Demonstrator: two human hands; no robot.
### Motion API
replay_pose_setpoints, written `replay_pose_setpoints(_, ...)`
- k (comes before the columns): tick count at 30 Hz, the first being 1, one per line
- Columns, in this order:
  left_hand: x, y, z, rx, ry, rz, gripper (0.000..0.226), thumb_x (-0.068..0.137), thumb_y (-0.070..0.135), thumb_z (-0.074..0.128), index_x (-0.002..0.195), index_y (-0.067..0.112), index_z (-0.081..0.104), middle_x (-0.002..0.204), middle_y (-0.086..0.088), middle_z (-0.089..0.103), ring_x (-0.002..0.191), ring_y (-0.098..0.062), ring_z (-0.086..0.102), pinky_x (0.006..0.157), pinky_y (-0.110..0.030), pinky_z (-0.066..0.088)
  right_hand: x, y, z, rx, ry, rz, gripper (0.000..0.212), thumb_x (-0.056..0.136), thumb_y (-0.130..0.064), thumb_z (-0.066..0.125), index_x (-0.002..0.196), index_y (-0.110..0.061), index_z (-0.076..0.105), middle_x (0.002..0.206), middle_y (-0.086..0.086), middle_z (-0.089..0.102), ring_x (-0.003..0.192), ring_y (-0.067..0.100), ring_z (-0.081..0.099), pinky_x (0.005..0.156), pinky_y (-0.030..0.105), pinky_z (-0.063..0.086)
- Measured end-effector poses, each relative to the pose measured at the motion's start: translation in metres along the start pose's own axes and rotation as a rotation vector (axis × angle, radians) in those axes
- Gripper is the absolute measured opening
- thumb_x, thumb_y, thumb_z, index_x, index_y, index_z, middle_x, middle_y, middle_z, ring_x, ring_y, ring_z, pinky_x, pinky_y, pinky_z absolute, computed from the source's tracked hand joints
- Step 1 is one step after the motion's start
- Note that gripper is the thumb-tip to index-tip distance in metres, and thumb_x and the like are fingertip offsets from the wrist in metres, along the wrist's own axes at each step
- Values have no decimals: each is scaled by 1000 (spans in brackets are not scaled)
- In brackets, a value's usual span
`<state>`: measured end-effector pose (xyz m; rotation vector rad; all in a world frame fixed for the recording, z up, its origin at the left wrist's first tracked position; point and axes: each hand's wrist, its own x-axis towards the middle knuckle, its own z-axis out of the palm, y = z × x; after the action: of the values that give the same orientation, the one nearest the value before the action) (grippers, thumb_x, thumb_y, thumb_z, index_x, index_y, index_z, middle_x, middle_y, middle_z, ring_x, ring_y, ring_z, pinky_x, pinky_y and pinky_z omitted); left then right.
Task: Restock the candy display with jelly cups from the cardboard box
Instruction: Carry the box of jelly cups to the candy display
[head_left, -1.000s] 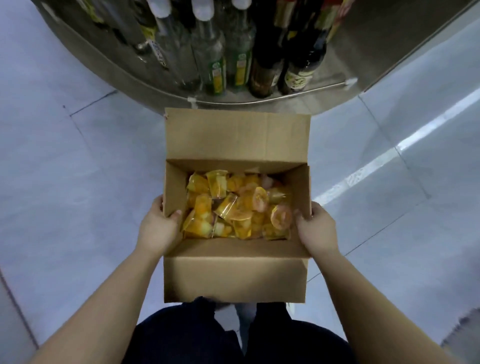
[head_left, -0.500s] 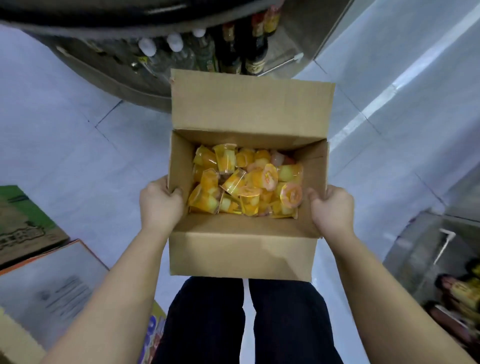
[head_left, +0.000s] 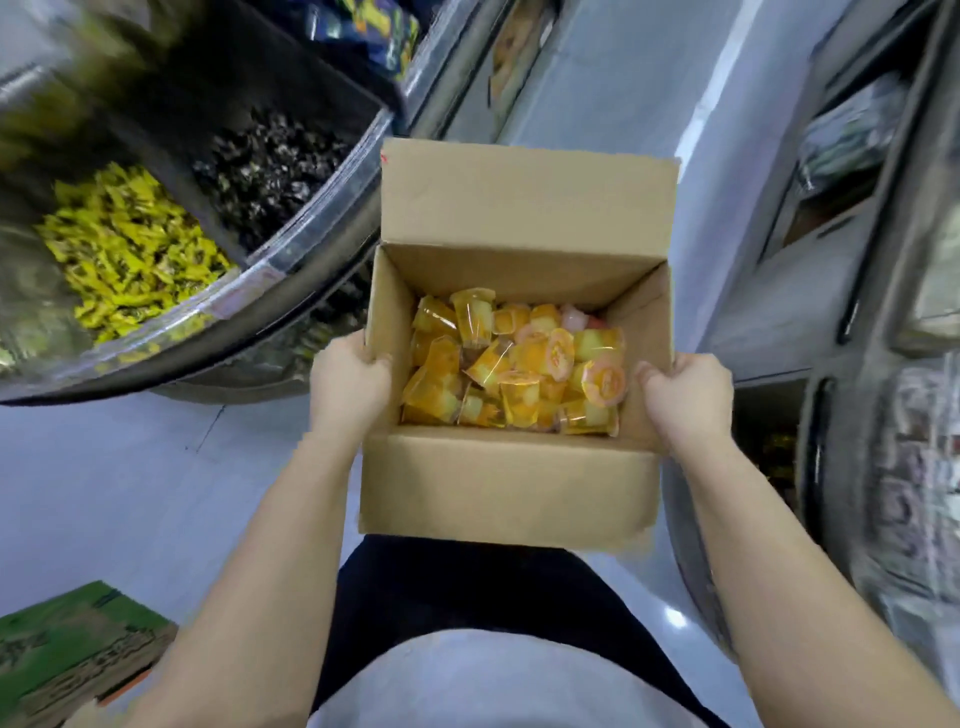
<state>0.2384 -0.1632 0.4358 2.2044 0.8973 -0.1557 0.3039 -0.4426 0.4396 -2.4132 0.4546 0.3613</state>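
Still at the carry step: left hand (head_left: 350, 382) and right hand (head_left: 688, 395) each clamp a side wall of the open cardboard box (head_left: 511, 478), jelly cups (head_left: 511, 366) loose inside, candy display (head_left: 156, 249) just left; next, probably lower box, scoop cups.

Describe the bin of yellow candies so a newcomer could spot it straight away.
Start at the cardboard box gripped by the left hand and right hand. Left of it is the curved candy display. The yellow candies lie beside dark-wrapped candies.
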Motion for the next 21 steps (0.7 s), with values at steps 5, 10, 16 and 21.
replay_pose_setpoints(5, 57, 93, 29, 31, -18, 108, 12, 80, 10, 54, 75, 1, 60, 74, -16, 65, 77, -36, 59, 60, -36, 45, 73, -16, -52, 32, 93, 86, 36, 84, -19, 60, 50, -11, 49, 58, 9, 51, 63, 29, 49, 52, 29, 31)
replay_pose_setpoints(10, 149, 183, 60, 92, -79, 220, 10, 78, 10, 53, 70, 5, 58, 59, -2, 52, 58, -23, 49, 45, -22, 31, 163, -47, -81, 70, 136, 178, 27, 82, -15, 59, 83, 11, 64, 82, 26, 67, 74, 39, 61, 59, 38, 49)
replay_pose_setpoints(16, 255, 308, 73, 103, -192, 274, 25, 81, 11, 52, 58, 18, 48, 71, -12, 61, 71, -34, 57, 56, -30, 41, 272, -103, -120, 116, 197, 274, 28, 80, -15, 59, 84, 12, 65, 82, 27, 67, 74, 38, 62, 60, 36, 49)
replay_pose_setpoints(21, 333, 411, 108, 82, -238, 312, 15, 81, 9, 49, 80, 7, 65, 78, -14, 65, 74, -34, 61, 60, -32, 47, 386, -126, -154, 145, 226, 323, 25, 80, -17, 60, 73, 7, 65, 67, 19, 64, 56, 28, 56, 47, 27, 37)
